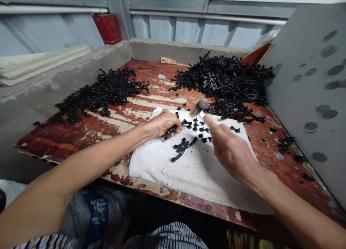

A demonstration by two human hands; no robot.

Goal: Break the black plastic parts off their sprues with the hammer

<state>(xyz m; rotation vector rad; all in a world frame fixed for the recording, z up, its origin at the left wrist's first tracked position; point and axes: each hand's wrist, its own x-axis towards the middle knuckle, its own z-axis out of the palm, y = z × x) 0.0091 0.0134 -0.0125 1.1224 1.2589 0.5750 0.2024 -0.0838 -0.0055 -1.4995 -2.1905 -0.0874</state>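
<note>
Pins a black strip (169,130) to the white cloth (189,169) with the left hand (162,123), fingers curled over it. Grips a small hammer (199,107), blurred at the head, in the right hand (229,148), just above loose black pieces (198,128) and a branched black part (182,148) lying on the cloth. Works at a worn red board (81,133), between a left pile (100,92) and a right pile (227,81) of black parts.

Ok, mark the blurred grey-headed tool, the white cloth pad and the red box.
blurred grey-headed tool (199,105), head view, on its head.
white cloth pad (189,169), head view, bare middle.
red box (108,27), head view, front face.
</note>
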